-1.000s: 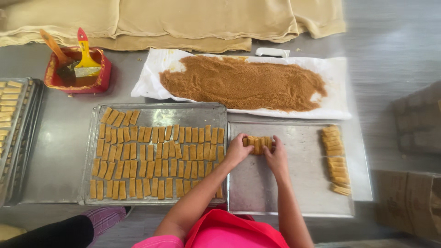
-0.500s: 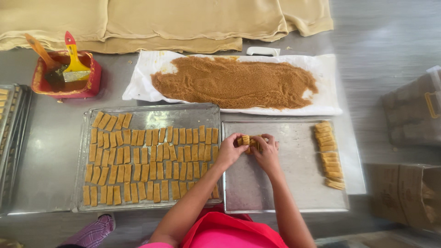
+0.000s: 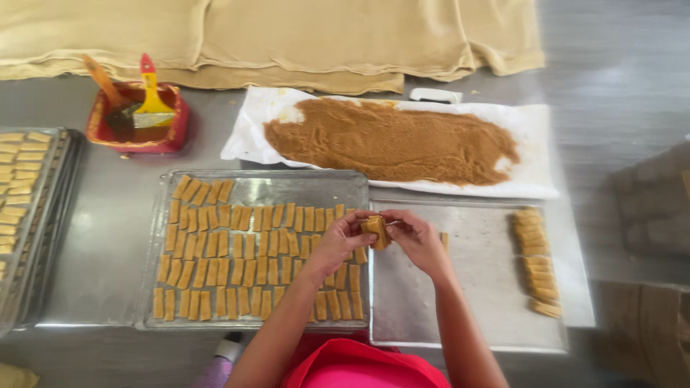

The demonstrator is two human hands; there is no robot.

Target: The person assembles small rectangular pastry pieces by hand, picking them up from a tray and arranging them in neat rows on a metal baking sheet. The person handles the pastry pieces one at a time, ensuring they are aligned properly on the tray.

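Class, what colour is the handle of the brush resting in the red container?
Red: the brush has a red handle above a yellow base, seen in the head view.

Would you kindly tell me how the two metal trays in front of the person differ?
The left metal baking tray is nearly filled with rows of golden pastry strips; the right flat metal tray is mostly bare, with one column of strips along its right edge. Both are rectangular, lying side by side.

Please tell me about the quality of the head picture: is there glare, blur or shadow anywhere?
In the head view, soft glare lies on the bare steel tray and the grey metal table; the right edge near the brown cardboard boxes is smeared by blur; the left hand and right hand, holding a small tan pastry piece, are fairly sharp; shadows are faint, the light is even.
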